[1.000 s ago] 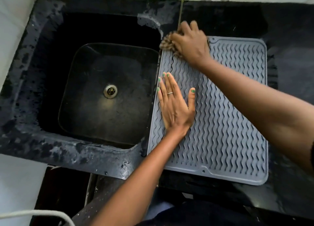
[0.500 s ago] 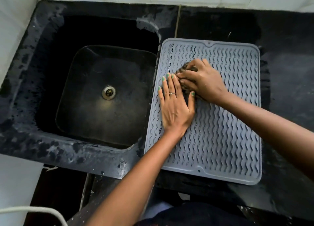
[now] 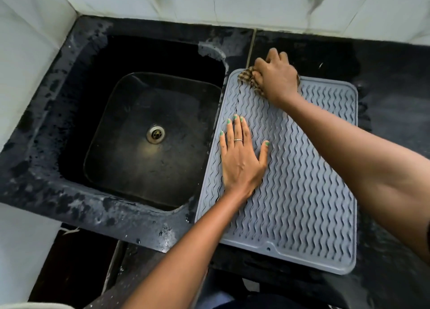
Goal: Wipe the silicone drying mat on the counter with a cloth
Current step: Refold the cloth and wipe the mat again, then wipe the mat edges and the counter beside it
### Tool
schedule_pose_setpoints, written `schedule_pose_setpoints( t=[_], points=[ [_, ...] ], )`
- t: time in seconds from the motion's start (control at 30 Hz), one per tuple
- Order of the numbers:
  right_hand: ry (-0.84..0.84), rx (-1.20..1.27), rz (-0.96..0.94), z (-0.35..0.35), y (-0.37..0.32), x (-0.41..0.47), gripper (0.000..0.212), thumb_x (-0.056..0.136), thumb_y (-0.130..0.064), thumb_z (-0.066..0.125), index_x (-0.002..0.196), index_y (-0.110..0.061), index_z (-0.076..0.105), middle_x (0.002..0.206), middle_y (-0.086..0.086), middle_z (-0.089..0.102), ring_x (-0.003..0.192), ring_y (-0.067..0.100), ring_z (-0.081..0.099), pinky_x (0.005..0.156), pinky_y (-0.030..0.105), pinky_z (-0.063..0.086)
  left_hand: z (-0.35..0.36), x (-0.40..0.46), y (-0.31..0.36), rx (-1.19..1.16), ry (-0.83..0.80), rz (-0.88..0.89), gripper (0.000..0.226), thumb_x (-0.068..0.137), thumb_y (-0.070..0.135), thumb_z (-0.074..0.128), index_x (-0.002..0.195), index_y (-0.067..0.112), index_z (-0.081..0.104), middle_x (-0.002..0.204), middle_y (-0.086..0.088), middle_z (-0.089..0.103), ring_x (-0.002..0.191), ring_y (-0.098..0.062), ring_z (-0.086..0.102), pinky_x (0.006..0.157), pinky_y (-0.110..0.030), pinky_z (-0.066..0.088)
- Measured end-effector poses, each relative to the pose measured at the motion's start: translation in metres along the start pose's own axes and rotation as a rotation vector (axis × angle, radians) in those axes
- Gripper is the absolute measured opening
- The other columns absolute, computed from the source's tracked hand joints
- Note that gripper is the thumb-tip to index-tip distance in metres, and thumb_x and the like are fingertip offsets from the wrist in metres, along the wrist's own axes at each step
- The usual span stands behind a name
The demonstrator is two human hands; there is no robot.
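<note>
A grey silicone drying mat (image 3: 309, 192) with wavy ridges lies on the black counter, right of the sink. My left hand (image 3: 240, 159) rests flat on the mat's left side, fingers spread, holding nothing. My right hand (image 3: 277, 78) is at the mat's far left corner, closed on a bunched brown checked cloth (image 3: 246, 76) pressed against the mat. Most of the cloth is hidden under that hand.
A black sink (image 3: 149, 136) with a metal drain (image 3: 156, 134) lies left of the mat. The black counter (image 3: 393, 104) runs on to the right. White tiled walls (image 3: 232, 4) close off the back and left. The mat's near edge reaches the counter's front edge.
My right hand has pushed the cloth from the mat's middle, beside my left fingertips, back up to the far left corner. My left hand has stayed flat on the mat.
</note>
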State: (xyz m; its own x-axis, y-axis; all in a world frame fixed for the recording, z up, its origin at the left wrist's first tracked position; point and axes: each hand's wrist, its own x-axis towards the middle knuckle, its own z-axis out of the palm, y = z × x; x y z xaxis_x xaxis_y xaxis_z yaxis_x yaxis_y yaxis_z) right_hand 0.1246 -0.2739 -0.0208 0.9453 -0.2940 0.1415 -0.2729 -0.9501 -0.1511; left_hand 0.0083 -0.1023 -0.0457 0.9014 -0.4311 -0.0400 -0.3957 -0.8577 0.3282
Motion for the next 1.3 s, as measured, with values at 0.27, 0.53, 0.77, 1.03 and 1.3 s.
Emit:
schedule_pose_setpoints(
  t=[0.27,0.53,0.77,1.03,1.3],
  points=[
    [-0.001,0.5,0.108,-0.054,-0.014,-0.025,0.023,0.093,-0.032,0.051,0.108,-0.022,0.065,0.112,0.011,0.052,0.103,0.029,0.051,0.089,0.04,0.045,-0.01,-0.003,0.001,-0.112,0.004,0.016,0.077,0.094,0.061,0.007,0.153,0.013,0.002,0.161,-0.006,0.0,0.149,-0.021,-0.003,0.12,-0.037,-0.006],
    [-0.04,0.806,0.175,-0.084,-0.028,-0.132,0.027,0.093,-0.02,0.054,0.12,-0.022,0.057,0.113,0.002,0.046,0.107,0.018,0.05,0.097,0.036,0.043,-0.014,-0.008,0.001,-0.371,0.156,0.1,0.071,0.094,0.059,0.004,0.144,0.019,0.034,0.149,-0.001,0.039,0.142,-0.015,0.026,0.119,-0.043,0.015],
    [0.014,1.089,0.326,-0.111,-0.033,-0.153,0.036,0.095,-0.015,0.05,0.129,-0.026,0.046,0.12,0.006,0.041,0.109,0.018,0.049,0.098,0.041,0.045,-0.061,-0.028,0.04,-1.493,-0.159,-0.202,0.072,0.088,0.071,0.033,0.137,0.021,0.047,0.131,-0.004,0.059,0.118,-0.015,0.059,0.096,-0.034,0.052],
    [-0.183,1.391,0.394,-0.133,-0.017,-0.157,0.044,0.066,-0.009,0.064,0.106,-0.026,0.058,0.127,0.013,0.046,0.107,0.029,0.058,0.084,0.04,0.052,-0.089,-0.024,0.032,-1.367,-0.136,-0.177,0.019,0.089,0.023,0.064,0.108,0.021,0.061,0.106,0.003,0.069,0.1,-0.009,0.065,0.077,-0.015,0.054],
    [-0.284,1.38,0.31,-0.157,-0.002,-0.167,0.045,0.075,0.0,0.072,0.112,-0.013,0.05,0.104,0.006,0.068,0.095,0.019,0.066,0.083,0.03,0.051,-0.12,-0.02,0.026,-1.372,0.03,-0.183,0.028,0.092,0.014,0.061,0.119,0.006,0.061,0.104,0.001,0.067,0.09,0.002,0.061,0.07,-0.005,0.05]
  ],
)
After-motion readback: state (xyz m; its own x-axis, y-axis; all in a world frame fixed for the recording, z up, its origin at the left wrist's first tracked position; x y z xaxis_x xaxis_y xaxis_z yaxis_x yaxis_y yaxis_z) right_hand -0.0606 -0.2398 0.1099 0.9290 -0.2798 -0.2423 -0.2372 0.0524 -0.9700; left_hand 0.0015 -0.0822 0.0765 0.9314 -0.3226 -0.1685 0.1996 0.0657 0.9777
